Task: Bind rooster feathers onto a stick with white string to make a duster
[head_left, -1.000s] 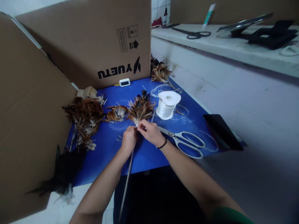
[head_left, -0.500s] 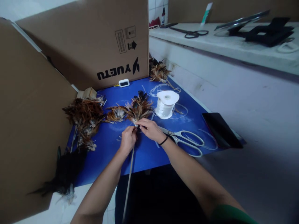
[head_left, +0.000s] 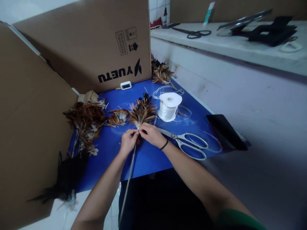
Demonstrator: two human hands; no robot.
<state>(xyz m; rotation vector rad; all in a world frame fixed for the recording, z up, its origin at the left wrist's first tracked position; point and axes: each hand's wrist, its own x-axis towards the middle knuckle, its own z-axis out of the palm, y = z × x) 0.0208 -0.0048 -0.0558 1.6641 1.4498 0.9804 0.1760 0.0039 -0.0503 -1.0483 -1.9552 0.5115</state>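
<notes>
A feather duster (head_left: 142, 112) with brown and black feathers lies ahead of me, its tip pointing away. Its thin stick (head_left: 129, 187) runs back toward my lap. At the white base of the feathers, my left hand (head_left: 128, 140) is closed in a pinch around the top of the stick. My right hand (head_left: 152, 134) pinches at the same spot from the other side, its fingertips almost meeting the left ones. Whether a strand lies between the right fingertips is too small to tell. A white spool of clear string (head_left: 168, 110) stands just beyond my right hand.
Silver scissors (head_left: 189, 140) lie right of my right wrist, beside a dark phone (head_left: 226, 132). Feather heaps (head_left: 86, 116) and a small feather bunch (head_left: 118, 117) lie left on the blue table (head_left: 107, 169). Cardboard (head_left: 83, 41) walls the back and left; a ledge (head_left: 216, 41) runs along the right.
My hands have drawn closer together at the base of the feathers. The left hand has turned a little, its thumb now on top, and the stick's near end has swung left.
</notes>
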